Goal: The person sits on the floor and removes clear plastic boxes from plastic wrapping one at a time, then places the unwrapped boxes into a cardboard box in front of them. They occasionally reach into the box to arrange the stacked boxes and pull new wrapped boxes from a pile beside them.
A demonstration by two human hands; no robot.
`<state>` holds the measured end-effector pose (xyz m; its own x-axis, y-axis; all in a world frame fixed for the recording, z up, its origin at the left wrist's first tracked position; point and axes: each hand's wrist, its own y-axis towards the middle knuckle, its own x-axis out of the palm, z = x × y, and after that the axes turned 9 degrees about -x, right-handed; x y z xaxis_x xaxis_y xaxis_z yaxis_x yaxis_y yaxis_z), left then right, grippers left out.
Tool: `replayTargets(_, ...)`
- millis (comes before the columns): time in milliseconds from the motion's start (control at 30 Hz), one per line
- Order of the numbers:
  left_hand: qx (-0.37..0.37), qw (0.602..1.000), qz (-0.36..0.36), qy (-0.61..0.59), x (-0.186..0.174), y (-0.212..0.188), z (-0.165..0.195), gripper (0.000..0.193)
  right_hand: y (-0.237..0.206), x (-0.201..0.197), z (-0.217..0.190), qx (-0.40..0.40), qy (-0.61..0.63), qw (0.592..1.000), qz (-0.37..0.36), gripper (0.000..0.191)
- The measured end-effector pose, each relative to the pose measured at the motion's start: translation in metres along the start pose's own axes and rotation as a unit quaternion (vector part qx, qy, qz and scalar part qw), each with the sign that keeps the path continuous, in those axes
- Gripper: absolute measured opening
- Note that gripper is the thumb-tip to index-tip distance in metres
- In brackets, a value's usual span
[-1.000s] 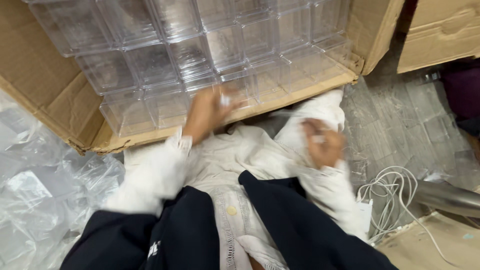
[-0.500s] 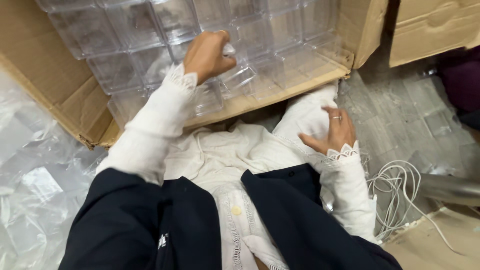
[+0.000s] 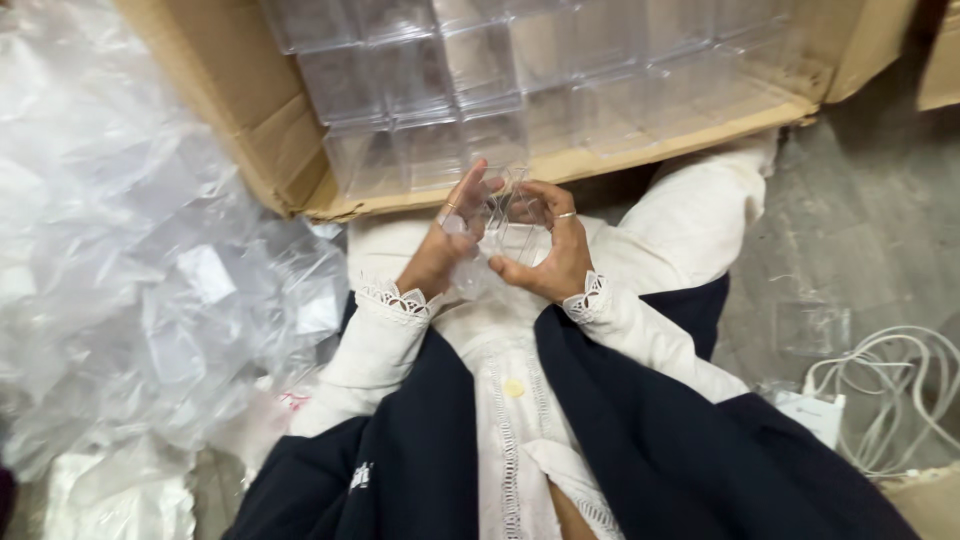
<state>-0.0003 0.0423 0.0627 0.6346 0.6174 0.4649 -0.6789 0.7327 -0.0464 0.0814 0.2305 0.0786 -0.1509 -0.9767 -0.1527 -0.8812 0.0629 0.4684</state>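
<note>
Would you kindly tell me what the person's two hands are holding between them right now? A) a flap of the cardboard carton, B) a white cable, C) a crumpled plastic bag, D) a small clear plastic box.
D: the left hand and right hand together hold a small clear plastic box over the lap, just in front of the brown cardboard carton filled with similar clear boxes.

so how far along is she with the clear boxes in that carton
Done: a heap of empty plastic bags lies at the person's left. In hand: both the left hand and right hand hold one clear box over the lap. Left: the cardboard carton is packed with rows of clear boxes.
</note>
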Motion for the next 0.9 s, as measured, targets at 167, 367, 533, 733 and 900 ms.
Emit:
replayTargets(167, 0.057, 0.991, 0.082, 0.092, -0.002, -0.013, -0.001, 0.108, -0.003, 0.008, -0.002, -0.001, 0.116, 0.993, -0.004, 0.089)
replayTargets(367, 0.099, 0.979, 0.071, 0.161, 0.002, -0.017, 0.014, 0.097, -0.001, 0.003, -0.015, 0.001, 0.064, 0.997, -0.035, 0.091)
replayTargets(533, 0.109, 0.98, 0.049, 0.157, 0.009, -0.023, 0.01, 0.09, -0.001, 0.008, -0.011, -0.012, 0.108, 0.993, -0.037, 0.088)
replayTargets(733, 0.084, 0.976, 0.081, 0.182, 0.011, -0.032, 0.007, 0.084, -0.004, 0.006, -0.009, 0.017, 0.182, 0.981, -0.056, 0.083)
replayTargets(900, 0.086, 0.985, 0.068, 0.131, 0.015, -0.039, 0.01, 0.082, -0.003, 0.0, -0.01, 0.003, 0.218, 0.973, -0.07, 0.081)
